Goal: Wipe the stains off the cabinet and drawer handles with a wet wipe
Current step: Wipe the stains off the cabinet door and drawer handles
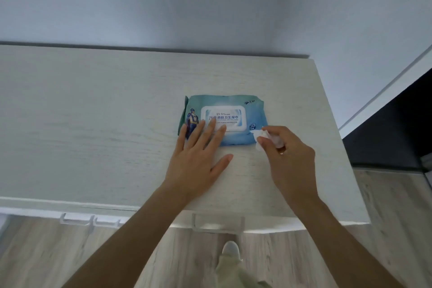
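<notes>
A blue pack of wet wipes lies on the white cabinet top, its white lid closed. My left hand rests flat with straight fingers on the pack's near left part and lid. My right hand pinches a crumpled white wet wipe just off the pack's near right corner. Below the cabinet's front edge stick out white handles: a pair at the left and one in the middle.
A pale wall stands behind the cabinet. The cabinet's right edge borders a dark piece of furniture. Wood-look floor lies below, with my foot and trouser leg near the middle handle.
</notes>
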A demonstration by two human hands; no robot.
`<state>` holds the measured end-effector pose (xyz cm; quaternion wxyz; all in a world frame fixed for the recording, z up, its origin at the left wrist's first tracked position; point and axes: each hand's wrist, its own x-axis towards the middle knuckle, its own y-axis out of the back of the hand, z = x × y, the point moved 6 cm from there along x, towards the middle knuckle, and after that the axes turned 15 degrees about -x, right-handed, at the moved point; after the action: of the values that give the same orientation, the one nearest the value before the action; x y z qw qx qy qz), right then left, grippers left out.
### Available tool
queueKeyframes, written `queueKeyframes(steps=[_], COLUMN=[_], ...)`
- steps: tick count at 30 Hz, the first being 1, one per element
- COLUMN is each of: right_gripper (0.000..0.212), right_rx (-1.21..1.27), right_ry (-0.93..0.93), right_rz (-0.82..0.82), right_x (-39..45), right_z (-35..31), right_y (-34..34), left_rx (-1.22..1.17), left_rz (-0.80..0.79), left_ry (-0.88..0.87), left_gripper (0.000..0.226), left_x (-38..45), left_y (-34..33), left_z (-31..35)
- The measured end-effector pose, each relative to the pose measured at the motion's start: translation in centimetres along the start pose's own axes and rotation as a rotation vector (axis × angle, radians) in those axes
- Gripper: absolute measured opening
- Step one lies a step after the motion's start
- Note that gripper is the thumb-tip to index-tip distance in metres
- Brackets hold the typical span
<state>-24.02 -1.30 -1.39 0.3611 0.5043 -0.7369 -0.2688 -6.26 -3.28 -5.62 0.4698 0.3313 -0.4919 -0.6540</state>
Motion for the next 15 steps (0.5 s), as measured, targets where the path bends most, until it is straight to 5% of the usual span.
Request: queueKeyframes(steps=[15], right_gripper=[0.012], right_rx=[0.064], right_ry=[-0.171], right_rz=[0.048], right_x=[-15.1], right_z=[-2.3], right_y=[-0.8], left_rx=[-0.048], left_rz=[0.095], left_ry=[-0.200], left_gripper=[0.066], left_x=[-15.3], left_y=[-0.5], left_z=[-2.1])
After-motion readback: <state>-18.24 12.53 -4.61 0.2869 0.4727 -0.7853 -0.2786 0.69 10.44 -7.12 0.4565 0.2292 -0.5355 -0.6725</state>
